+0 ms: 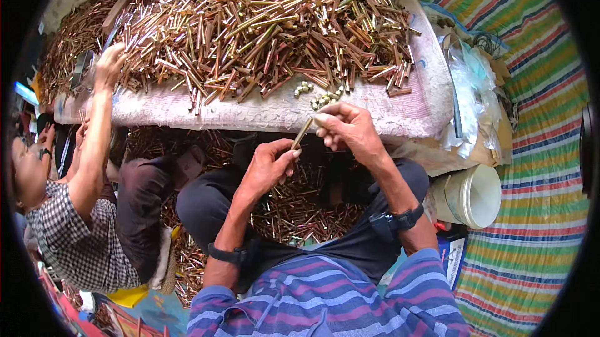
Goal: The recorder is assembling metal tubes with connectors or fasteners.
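My left hand (pixel 270 165) is closed round the lower end of a slim brass-coloured metal tube (pixel 304 132), which slants up and to the right. Just at its upper end, my right hand (pixel 351 129) has thumb and fingertips pinched together; whatever they hold is too small to make out. Several small, shiny, pale-gold caps or beads (pixel 325 100) lie on the cloth-covered table edge (pixel 250 112) beyond my hands. Behind them rises a large heap of loose copper and brass tubes (pixel 269 30).
On my left, a person in a checked shirt (pixel 81 237) reaches an arm (pixel 94 137) toward the heap. More tubes (pixel 300 206) cover the floor between my legs. To the right are a white bucket (pixel 481 196), clear plastic bags (pixel 472 99) and a striped tarp (pixel 544 149).
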Available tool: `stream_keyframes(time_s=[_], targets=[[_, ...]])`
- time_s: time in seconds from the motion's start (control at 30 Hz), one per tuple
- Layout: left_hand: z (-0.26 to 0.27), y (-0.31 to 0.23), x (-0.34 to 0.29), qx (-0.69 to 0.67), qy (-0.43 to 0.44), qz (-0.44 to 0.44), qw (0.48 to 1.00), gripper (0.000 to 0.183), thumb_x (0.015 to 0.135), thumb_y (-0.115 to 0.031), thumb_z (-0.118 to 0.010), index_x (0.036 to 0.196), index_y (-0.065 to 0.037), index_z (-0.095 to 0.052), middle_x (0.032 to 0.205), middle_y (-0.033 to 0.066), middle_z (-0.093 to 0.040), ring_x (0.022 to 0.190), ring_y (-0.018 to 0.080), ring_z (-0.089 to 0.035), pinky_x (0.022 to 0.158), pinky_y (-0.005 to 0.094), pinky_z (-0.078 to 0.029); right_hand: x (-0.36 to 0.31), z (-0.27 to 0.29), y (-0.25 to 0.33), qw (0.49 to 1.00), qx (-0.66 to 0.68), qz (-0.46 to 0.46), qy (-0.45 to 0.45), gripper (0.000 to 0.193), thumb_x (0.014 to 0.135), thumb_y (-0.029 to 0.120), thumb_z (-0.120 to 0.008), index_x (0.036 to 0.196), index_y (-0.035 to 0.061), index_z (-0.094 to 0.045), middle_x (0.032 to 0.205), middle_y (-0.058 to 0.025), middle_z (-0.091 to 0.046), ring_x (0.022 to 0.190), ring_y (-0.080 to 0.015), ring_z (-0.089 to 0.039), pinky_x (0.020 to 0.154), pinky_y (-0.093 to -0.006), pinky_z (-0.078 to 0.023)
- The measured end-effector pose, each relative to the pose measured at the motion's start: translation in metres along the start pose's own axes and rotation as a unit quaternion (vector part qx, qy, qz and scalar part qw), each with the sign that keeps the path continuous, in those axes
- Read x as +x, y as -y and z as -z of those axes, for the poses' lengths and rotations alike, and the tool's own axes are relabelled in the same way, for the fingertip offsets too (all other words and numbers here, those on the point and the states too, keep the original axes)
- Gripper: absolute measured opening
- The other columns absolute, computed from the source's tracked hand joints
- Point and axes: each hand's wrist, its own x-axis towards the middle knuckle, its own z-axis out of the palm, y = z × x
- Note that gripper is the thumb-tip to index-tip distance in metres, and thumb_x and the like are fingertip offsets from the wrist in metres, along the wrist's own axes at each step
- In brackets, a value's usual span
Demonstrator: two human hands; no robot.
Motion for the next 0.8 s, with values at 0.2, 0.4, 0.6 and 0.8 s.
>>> stream_keyframes(time_s=[0.2, 0.4, 0.6, 0.8], targets=[[0.001, 0.004, -0.002, 0.073, -0.017, -0.042, 0.996, 0.021, 0.101, -0.014, -0.061, 0.114, -0.001, -0.069, 0.071, -0.0032, -0.057, 0.058, 0.0041, -0.050, 0.049, 0.0225, -0.040, 0.005, -0.007, -0.013, 0.992, 0.113, -0.011, 0.047, 0.028, 0.097, 0.017, -0.070, 0.117, -0.0023, -0.068, 0.083, -0.0059, -0.071, 0.062, -0.0072, -0.063, 0.054, -0.0205, -0.051], [0.002, 0.005, -0.003, 0.115, -0.044, -0.086, 0.989, 0.020, 0.100, -0.013, -0.063, 0.112, 0.001, -0.071, 0.072, -0.0038, -0.058, 0.059, 0.0045, -0.049, 0.051, 0.0237, -0.040, -0.001, -0.015, -0.014, 0.993, 0.118, 0.005, 0.022, 0.028, 0.097, 0.020, -0.070, 0.115, -0.0006, -0.070, 0.082, -0.0038, -0.069, 0.061, -0.0066, -0.061, 0.053, -0.0205, -0.050], [0.001, 0.008, -0.001, 0.099, -0.053, -0.097, 0.989, 0.020, 0.100, -0.012, -0.063, 0.113, 0.000, -0.071, 0.072, -0.0047, -0.057, 0.058, 0.0041, -0.048, 0.051, 0.0232, -0.039, -0.002, -0.018, -0.020, 0.997, 0.074, 0.021, 0.007, 0.026, 0.098, 0.020, -0.069, 0.113, -0.0006, -0.072, 0.079, -0.0009, -0.067, 0.061, -0.0051, -0.060, 0.052, -0.0194, -0.048], [0.002, 0.010, 0.001, 0.024, -0.044, -0.105, 0.993, 0.019, 0.101, -0.010, -0.061, 0.115, -0.002, -0.070, 0.072, -0.0053, -0.056, 0.055, 0.0022, -0.045, 0.047, 0.0212, -0.034, -0.009, -0.032, -0.009, 0.993, -0.059, 0.039, 0.089, 0.025, 0.098, 0.017, -0.066, 0.116, -0.0006, -0.071, 0.078, 0.0007, -0.067, 0.060, -0.0039, -0.058, 0.053, -0.0201, -0.047]])
